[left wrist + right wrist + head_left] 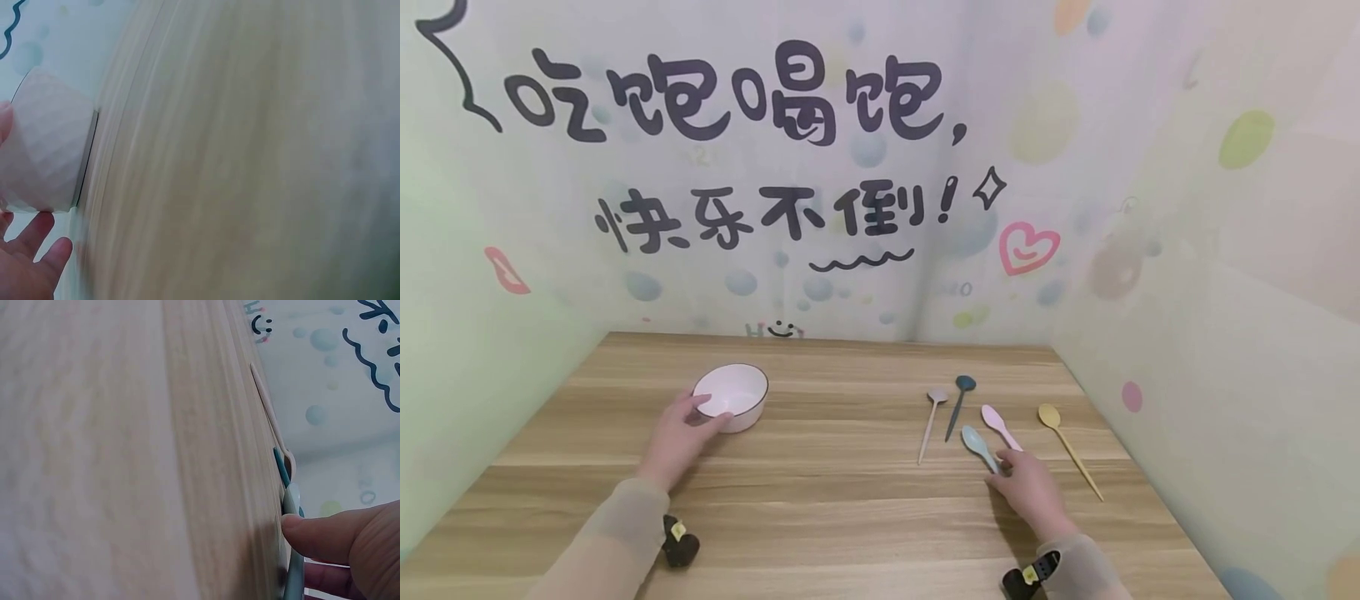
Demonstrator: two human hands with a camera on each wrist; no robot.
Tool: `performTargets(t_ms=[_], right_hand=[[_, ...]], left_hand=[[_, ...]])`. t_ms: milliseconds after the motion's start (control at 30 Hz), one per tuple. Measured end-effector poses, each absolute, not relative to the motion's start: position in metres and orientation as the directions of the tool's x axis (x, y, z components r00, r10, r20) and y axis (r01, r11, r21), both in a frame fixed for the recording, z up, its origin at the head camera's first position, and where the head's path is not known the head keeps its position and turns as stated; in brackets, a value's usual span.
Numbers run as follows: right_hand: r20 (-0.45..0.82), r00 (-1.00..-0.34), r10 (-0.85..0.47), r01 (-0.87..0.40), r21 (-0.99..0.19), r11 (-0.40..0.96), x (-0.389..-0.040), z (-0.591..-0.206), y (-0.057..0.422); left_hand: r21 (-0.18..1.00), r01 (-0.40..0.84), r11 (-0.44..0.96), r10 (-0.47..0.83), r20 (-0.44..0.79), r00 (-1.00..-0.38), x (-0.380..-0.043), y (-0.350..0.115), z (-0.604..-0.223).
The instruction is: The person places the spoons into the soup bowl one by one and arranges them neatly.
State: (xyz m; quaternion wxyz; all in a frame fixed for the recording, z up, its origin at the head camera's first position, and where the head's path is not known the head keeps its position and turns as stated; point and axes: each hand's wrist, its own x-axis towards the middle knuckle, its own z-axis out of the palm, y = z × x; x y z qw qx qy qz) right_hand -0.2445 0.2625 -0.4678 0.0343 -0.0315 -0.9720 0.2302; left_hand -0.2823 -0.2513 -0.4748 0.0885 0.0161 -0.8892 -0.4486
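Observation:
At the left of the table, my left hand (672,443) grips the rim of a white bowl (747,419) with a dark edge line. The bowl stands upright, its faceted outer wall showing in the left wrist view. On the right side, my right hand (1033,492) pinches the handle of a light blue spoon (975,442); the thumb lies against it in the right wrist view, and the handle's end is hidden by the hand. Just beyond those fingers lies a pink spoon (993,417), its handle partly covered by the hand.
A yellow long-handled spoon (1050,417) lies right of my right hand. Farther left are a dark teal spoon (965,383) and a pale beige spoon (937,397). The wooden table (835,500) meets a printed wall (880,300) at the back.

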Motion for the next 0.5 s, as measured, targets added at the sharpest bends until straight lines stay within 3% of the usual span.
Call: performTargets(t_ms=[500], right_hand=[[0.057,-0.995,0.084,0.049,-0.452,0.891,-0.246,-0.471,0.263]], left_hand=[[0.82,0.115,0.561,-0.013,0.147,-0.989,-0.276,-0.228,-0.475]])
